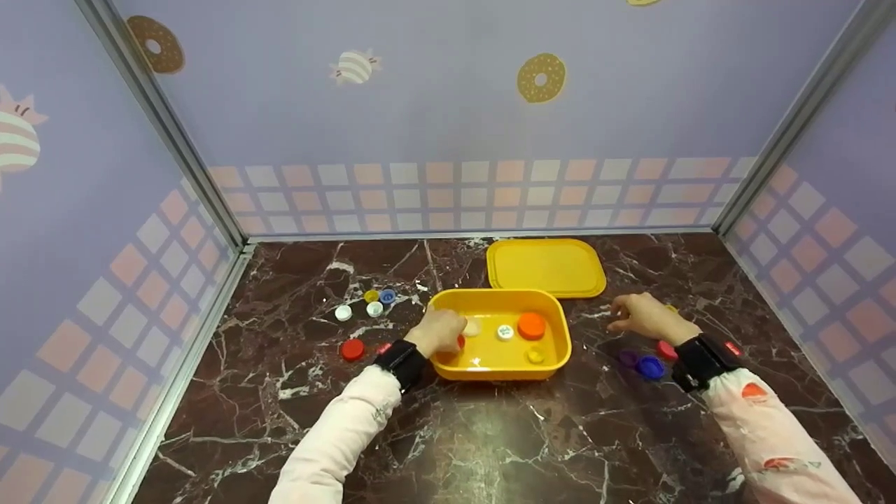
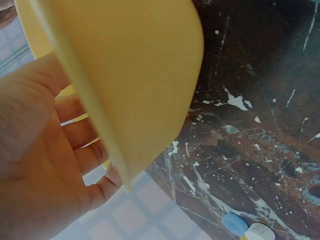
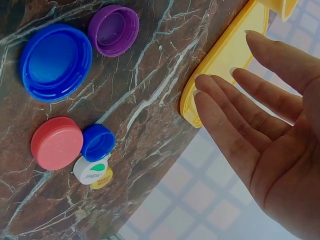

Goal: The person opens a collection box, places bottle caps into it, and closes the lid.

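My left hand (image 1: 439, 329) reaches over the left wall of a yellow plastic box (image 1: 500, 374), fingers down inside it. In the left wrist view the box wall hides the fingertips of the left hand (image 2: 55, 145). A red bottle cap (image 1: 460, 342) shows right beside those fingers; I cannot tell whether they hold it. Also in the box lie an orange cap (image 1: 531, 325), a white cap (image 1: 505, 332), a yellow cap (image 1: 535, 355) and a pale cap (image 1: 472, 327). My right hand (image 3: 270, 115) hovers right of the box, fingers loosely extended with nothing between them.
Below the right hand lie a large blue cap (image 3: 56, 62), a purple cap (image 3: 114, 31), a pink-red cap (image 3: 57, 143) and several small ones. Left of the box are a red cap (image 1: 352, 349) and several small caps. A yellow lid (image 1: 546, 267) lies behind the box.
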A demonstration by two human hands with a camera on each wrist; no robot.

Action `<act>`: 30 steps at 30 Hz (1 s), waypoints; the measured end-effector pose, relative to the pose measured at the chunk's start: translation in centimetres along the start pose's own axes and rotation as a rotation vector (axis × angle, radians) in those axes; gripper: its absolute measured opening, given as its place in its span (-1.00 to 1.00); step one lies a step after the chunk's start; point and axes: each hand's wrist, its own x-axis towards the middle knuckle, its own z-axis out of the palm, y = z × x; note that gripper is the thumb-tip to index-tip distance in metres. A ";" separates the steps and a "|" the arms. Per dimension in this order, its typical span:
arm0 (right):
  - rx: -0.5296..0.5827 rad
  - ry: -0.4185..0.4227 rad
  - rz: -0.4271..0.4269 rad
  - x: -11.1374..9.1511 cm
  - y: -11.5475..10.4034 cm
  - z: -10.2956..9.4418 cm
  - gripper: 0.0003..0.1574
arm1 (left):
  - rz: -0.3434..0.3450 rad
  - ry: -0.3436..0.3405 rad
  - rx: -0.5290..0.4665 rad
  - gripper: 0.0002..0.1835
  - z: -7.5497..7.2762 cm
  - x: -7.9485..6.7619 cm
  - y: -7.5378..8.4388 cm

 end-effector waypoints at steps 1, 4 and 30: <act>-0.004 0.003 0.003 -0.1 0.1 0.0 -0.69 | -0.004 -0.017 -0.008 -0.84 0.2 0.1 0.0; -0.003 0.009 0.012 -0.3 0.3 -0.1 -0.69 | 0.006 -0.029 -0.028 -0.84 1.4 0.6 -0.5; 0.003 0.005 0.103 -2.1 3.2 -1.5 -0.64 | 0.012 -0.037 0.020 -0.85 0.1 -0.4 0.5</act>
